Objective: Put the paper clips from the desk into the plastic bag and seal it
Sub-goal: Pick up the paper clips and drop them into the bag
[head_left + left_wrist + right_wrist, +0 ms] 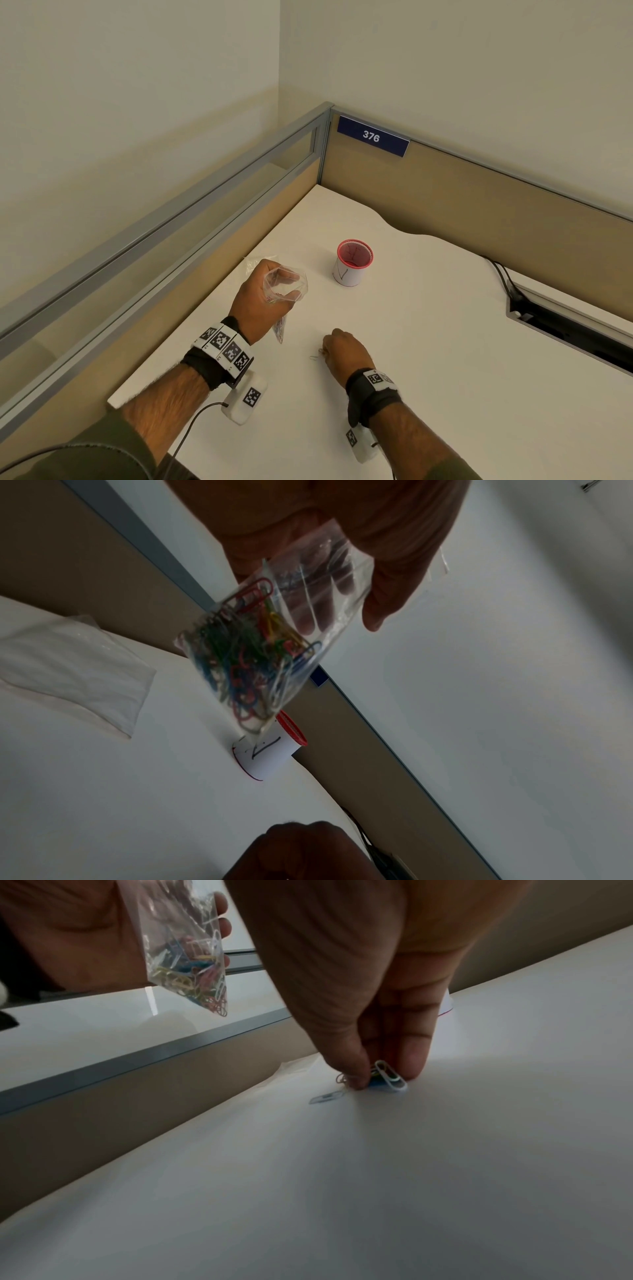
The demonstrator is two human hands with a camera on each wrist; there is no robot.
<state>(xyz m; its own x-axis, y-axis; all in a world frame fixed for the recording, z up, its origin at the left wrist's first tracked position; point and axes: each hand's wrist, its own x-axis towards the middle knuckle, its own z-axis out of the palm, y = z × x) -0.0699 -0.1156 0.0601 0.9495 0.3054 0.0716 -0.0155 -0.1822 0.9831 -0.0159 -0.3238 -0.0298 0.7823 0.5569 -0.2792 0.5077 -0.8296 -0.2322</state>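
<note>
My left hand (265,294) holds a clear plastic bag (285,286) above the white desk (428,342), mouth open and facing up. The bag (260,653) carries several coloured paper clips in its lower corner; it also shows in the right wrist view (192,961). My right hand (342,349) is down on the desk, thumb and fingers pinching a white and a blue paper clip (388,1079). A pale clip (325,1097) lies flat just left of the thumb, and a thin wire-coloured clip (341,1079) sits behind it. These loose clips (317,354) are barely visible in the head view.
A red mesh cup (352,262) wrapped in white paper stands beyond both hands. A second clear bag (68,666) lies flat on the desk by the left partition. A cable slot (565,329) with black cords opens at the right. Partition walls close off the back and left.
</note>
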